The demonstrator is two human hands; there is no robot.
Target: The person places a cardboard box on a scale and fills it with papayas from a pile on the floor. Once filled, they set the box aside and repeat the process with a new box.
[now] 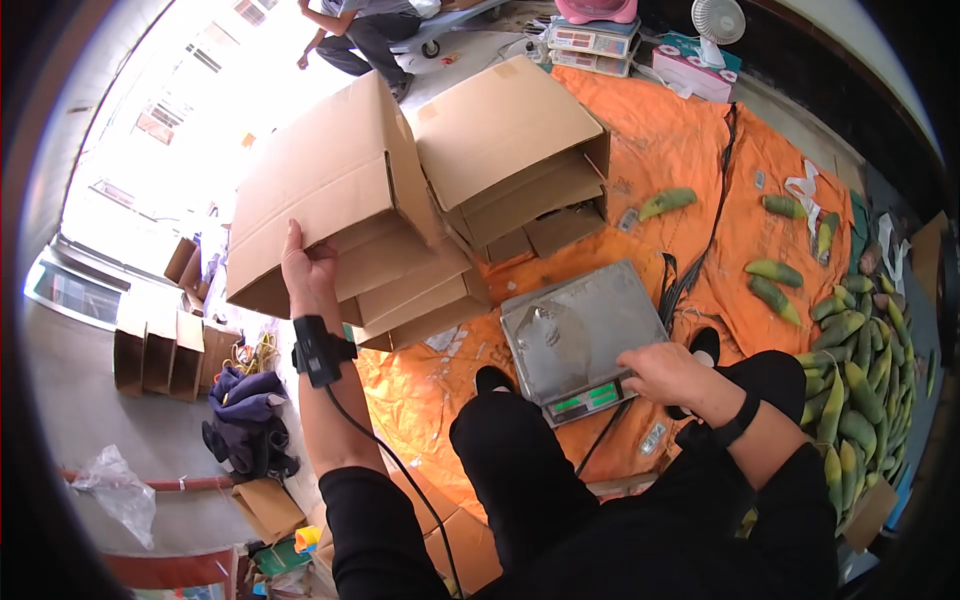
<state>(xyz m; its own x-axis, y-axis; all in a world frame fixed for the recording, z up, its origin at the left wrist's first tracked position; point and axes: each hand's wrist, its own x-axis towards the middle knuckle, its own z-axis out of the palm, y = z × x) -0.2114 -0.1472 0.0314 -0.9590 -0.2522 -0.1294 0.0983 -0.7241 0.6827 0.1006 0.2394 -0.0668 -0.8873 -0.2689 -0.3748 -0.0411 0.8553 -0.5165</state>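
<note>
The scale [590,325] lay on the tarp [660,145], right of the frame's centre, cartons [500,125] to its upper left. Vegetables [862,390] were heaped at the right; loose ones [668,203] lay on the tarp nearby. At the top right, a fan [718,20] stood on a box [692,80]. Clothing [245,415] lay at lower left.

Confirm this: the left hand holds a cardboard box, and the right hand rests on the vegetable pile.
Not quite: the head view shows the right hand at the edge of the scale, with the vegetable pile farther right. The left hand does hold a box.
</note>
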